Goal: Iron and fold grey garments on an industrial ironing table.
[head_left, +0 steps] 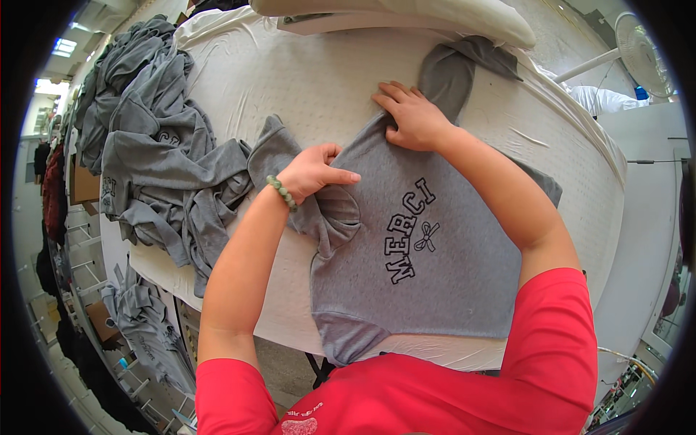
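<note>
A grey sweatshirt (464, 268) is spread on the padded white table, with dark outlined lettering and a small bow on its chest. Its neck end, which looks like a hood, points left; one sleeve (448, 76) stretches to the far side, and another bunches near my body. My left hand (313, 172), with a green bead bracelet (283, 193) on the wrist, is at the neck end, fingers curled on the cloth and thumb stretched out. Farther right, my right hand (415, 122) lies on the shoulder edge beside the far sleeve, fingers extended.
A heap of similar grey garments (156, 138) covers the table's left side and hangs over its edge. A long padded white arm (406, 16) crosses the far edge. More grey cloth (148, 326) sits lower left; a white fan (641, 54) stands far right.
</note>
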